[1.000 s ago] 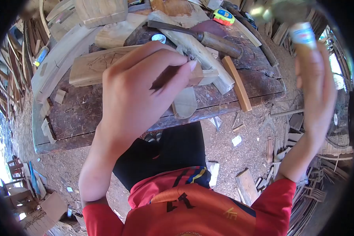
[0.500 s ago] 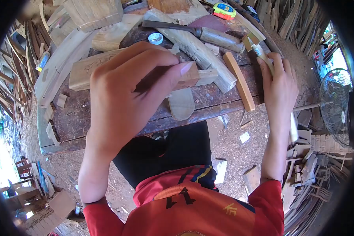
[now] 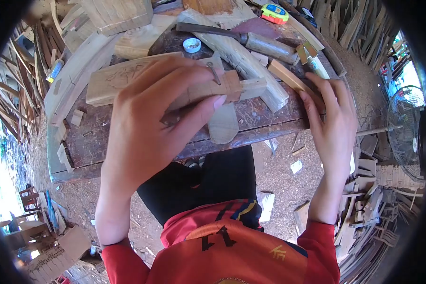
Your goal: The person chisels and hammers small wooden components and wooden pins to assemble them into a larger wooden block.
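Note:
My left hand [image 3: 144, 111] arches over a tenoned wooden piece [image 3: 232, 85], with the thumb along its near side and the fingers on the far side. A small thin metal pin, perhaps a nail [image 3: 215, 75], shows at the index fingertip. Beneath the piece a round-ended flat wooden part [image 3: 223, 127] juts toward me. My right hand [image 3: 331, 104] has thumb and fingers around the near end of an orange-brown wooden strip [image 3: 288, 78]. Just beyond those fingers lies a pale-handled tool with a brass-coloured end [image 3: 307, 52].
On the bench [image 3: 270, 124] lie a wood-handled chisel [image 3: 270, 47], a long wooden bar [image 3: 241, 61], a small round container [image 3: 191, 45] and a tape measure [image 3: 274, 14]. A large wooden block [image 3: 118, 14] stands at back left. A fan [image 3: 404, 132] is at the right.
My right hand has let go of the pale-handled tool and taken the strip, whose near end has swung right. My left thumb has moved away from the index fingertip.

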A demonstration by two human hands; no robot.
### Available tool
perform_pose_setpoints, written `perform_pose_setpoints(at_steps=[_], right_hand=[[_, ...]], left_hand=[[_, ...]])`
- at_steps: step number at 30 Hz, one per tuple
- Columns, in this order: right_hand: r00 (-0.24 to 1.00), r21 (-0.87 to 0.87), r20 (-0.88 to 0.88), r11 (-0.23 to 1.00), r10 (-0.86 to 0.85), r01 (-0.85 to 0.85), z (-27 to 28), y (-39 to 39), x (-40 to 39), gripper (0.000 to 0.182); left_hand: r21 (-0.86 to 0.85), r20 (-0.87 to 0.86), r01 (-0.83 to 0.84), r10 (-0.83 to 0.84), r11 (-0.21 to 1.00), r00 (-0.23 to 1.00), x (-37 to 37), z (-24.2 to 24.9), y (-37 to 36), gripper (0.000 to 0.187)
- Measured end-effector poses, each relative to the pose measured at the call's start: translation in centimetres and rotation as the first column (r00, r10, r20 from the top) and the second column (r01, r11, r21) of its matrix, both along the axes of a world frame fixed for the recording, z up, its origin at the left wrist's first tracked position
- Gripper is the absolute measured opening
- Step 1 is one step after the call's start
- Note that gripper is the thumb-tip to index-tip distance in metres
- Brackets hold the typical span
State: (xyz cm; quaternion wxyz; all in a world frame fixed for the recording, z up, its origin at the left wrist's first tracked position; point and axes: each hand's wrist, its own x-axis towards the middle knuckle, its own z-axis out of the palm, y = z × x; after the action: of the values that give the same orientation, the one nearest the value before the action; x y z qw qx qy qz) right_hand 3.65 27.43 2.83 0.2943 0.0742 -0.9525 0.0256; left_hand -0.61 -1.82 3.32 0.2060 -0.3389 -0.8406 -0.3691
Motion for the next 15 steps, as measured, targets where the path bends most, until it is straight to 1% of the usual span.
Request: perform_pose_setpoints(at_steps=[1, 2, 3, 6, 8, 10, 11, 12, 14, 15], right_hand=[[0.999, -0.037, -0.022, 0.999, 0.025, -0.026, 0.5, -0.8, 0.2, 0.024], [0.998, -0.073, -0.045, 0.996, 0.049, -0.052, 0.9, -1.5, 0.2, 0.023], [0.989, -0.169, -0.069, 0.975, 0.133, -0.143, 1.1, -2.1, 0.2, 0.022], [0.940, -0.261, 0.002, 0.907, 0.342, -0.329, 2.5, -4.8, 0.5, 0.021], [0.896, -0.245, -0.019, 0.866, 0.444, -0.435, 3.2, -6.9, 0.1, 0.020], [0.872, -0.189, -0.045, 0.853, 0.488, -0.487, 3.3, -8.3, -0.6, 0.019], [0.873, -0.143, -0.061, 0.861, 0.484, -0.487, 3.1, -8.8, -1.0, 0.018], [0.872, -0.096, -0.079, 0.867, 0.483, -0.489, 3.1, -9.3, -1.3, 0.017], [0.857, -0.087, -0.073, 0.853, 0.511, -0.515, 3.5, -9.7, -1.6, 0.015], [0.844, -0.071, -0.084, 0.841, 0.530, -0.536, 3.6, -9.7, -1.6, 0.015]], left_hand=[[0.006, 0.000, 0.021, -0.021, 1.000, 1.000, 0.0, 0.0, 0.0, 0.030], [0.024, -0.003, -0.004, 0.004, 1.000, 1.000, 0.1, 0.0, 0.1, 0.032], [0.042, -0.005, -0.028, 0.028, 0.999, 1.000, 0.2, 0.0, 0.4, 0.034], [0.057, -0.040, -0.060, 0.063, 0.997, 0.997, 0.6, 0.1, 0.8, 0.041], [0.049, -0.060, -0.087, 0.090, 0.995, 0.994, 1.1, 0.3, 1.1, 0.046], [0.033, -0.067, -0.136, 0.138, 0.990, 0.988, 1.9, 0.5, 1.4, 0.050], [0.060, -0.114, -0.143, 0.149, 0.988, 0.982, 1.9, 0.1, 1.6, 0.055], [0.065, -0.125, -0.154, 0.161, 0.986, 0.979, 2.1, 0.1, 1.7, 0.056], [0.077, -0.149, -0.183, 0.193, 0.980, 0.970, 2.4, 0.3, 1.4, 0.056], [0.090, -0.122, -0.170, 0.181, 0.981, 0.976, 2.6, 0.0, 1.0, 0.064]])
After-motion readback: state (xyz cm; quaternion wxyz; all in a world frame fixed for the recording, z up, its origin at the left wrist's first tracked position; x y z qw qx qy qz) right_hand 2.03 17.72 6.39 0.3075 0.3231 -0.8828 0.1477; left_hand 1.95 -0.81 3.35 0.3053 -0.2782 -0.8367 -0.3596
